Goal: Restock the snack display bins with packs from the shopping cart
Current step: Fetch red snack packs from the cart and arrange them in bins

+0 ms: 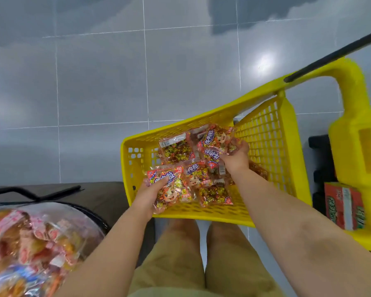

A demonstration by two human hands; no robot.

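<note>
A yellow plastic shopping cart (266, 129) stands in front of me, with several clear snack packs of gold-wrapped sweets in its basket. My left hand (150, 195) grips one snack pack (174, 188) with a cartoon face at the basket's near left corner. Deeper in the basket, my right hand (236, 158) holds another pack (214, 140) at the far right of the pile. A loose pack (176, 148) lies at the back of the basket. A display bin (90, 215) with a clear wall and pink snack packs sits at the lower left.
The cart's yellow handle frame (356, 129) and a dark bar (330, 58) rise at the right. A red and green carton (343, 205) sits on the cart's lower shelf. Grey floor tiles (94, 82) spread beyond. My legs in tan shorts (180, 260) are below.
</note>
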